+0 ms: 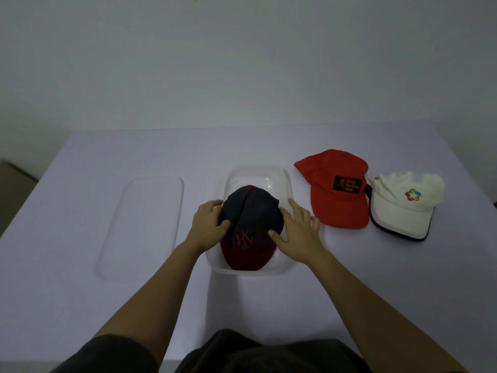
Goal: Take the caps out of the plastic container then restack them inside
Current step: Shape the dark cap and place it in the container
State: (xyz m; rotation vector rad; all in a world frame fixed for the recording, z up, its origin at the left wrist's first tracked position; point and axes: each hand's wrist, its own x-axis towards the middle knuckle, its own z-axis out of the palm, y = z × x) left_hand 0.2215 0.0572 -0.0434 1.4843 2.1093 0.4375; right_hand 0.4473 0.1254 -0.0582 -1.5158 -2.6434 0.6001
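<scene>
Now we steady the dark cap (251, 224) inside the container (287, 265): left hand (211, 224) grips one side, right hand (295, 230) presses flat-fingered opposite, likely to seat it level; red cap (338, 189) and white cap (403, 203) wait on the bench (67, 265).

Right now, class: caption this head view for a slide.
Left hand and right hand hold dark cap in clear container; red cap, white cap lie outside.

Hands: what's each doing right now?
Left hand: grips the dark cap.
Right hand: open, thumb resting on the cap.
</scene>
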